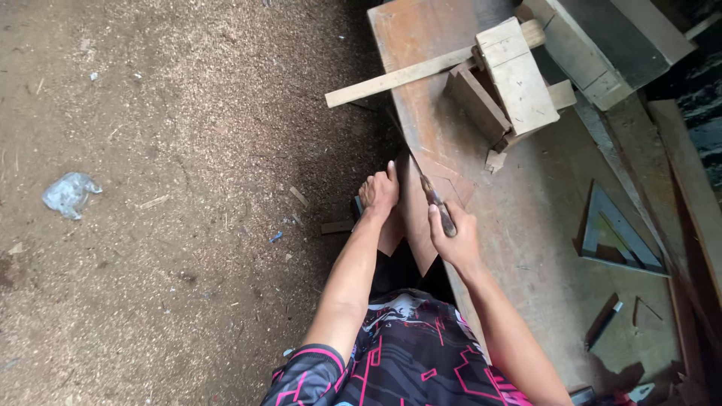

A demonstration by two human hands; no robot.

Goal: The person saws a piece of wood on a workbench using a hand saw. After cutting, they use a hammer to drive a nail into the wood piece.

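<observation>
My right hand point(456, 242) is closed around the dark handle of a thin hand saw point(436, 201). Its blade runs up and left along the near edge of the workbench point(541, 225). My left hand point(378, 193) grips the left edge of a reddish-brown board point(415, 218) at the bench's edge, right beside the saw. Farther up the bench, a long pale wooden strip point(398, 77) passes through a box-like wooden jig point(515, 79) and sticks out over the floor.
A metal triangle square point(618, 239) and a small dark tool point(604, 322) lie on the bench to the right. Planks and a wooden box point(609, 41) sit at the far right. The sawdust floor holds a crumpled plastic bag point(69, 193) and wood scraps.
</observation>
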